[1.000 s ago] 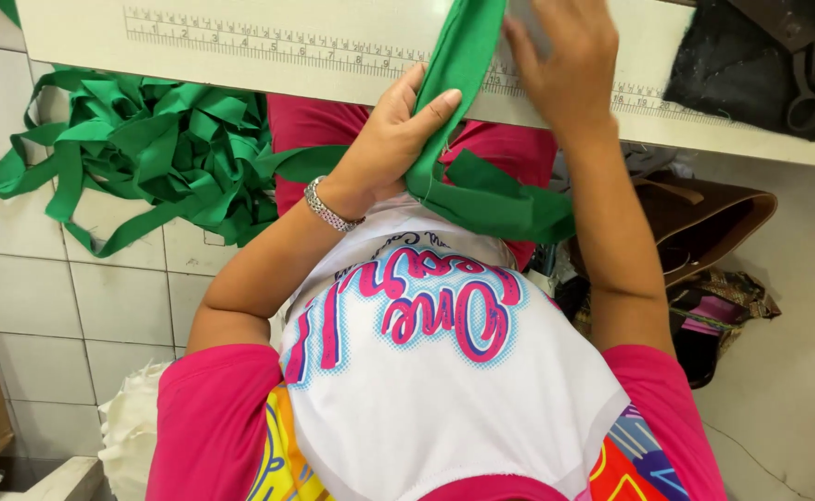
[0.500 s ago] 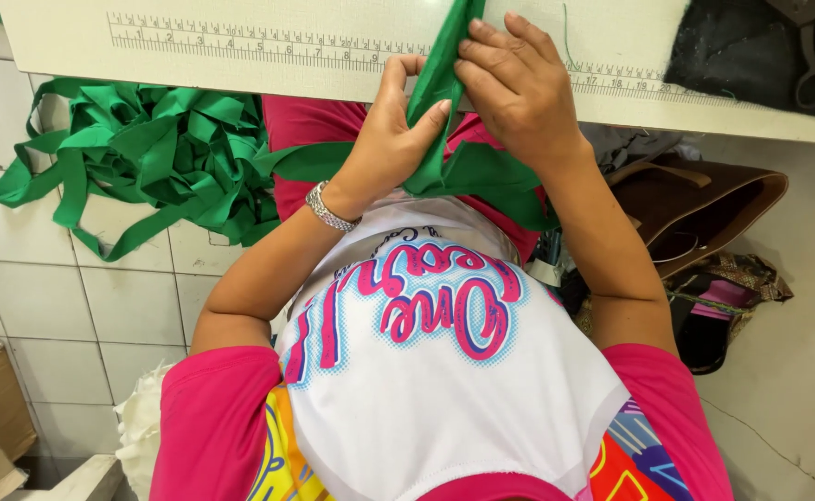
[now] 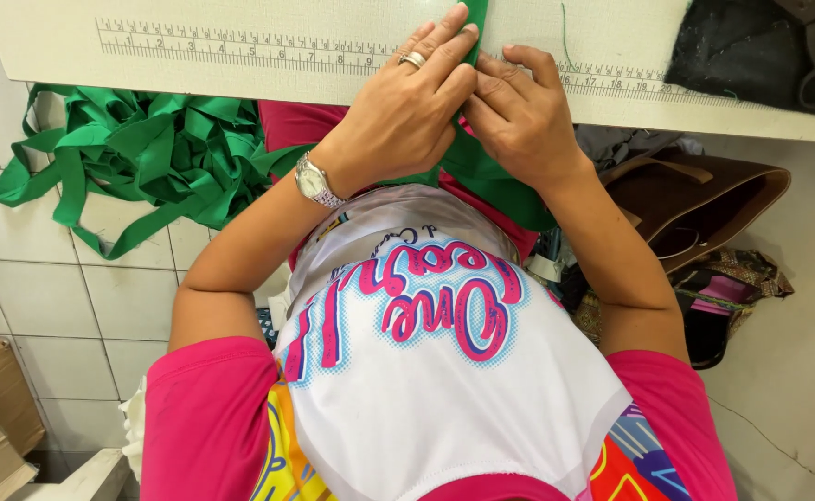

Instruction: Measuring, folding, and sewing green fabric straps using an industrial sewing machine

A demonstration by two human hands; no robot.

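Both hands press a narrow green fabric strip (image 3: 474, 19) onto the far white table edge with printed ruler (image 3: 240, 46). The left hand (image 3: 405, 111) and right hand (image 3: 523, 116) pinch it with curled fingers. A tangled green strap pile (image 3: 138, 158) hangs left.

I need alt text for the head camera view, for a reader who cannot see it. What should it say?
Seen from above, a person's left hand and right hand press a green fabric strip against the edge of a white table marked with a ruler scale. A pile of green strips hangs at the left, a brown bag at the right.
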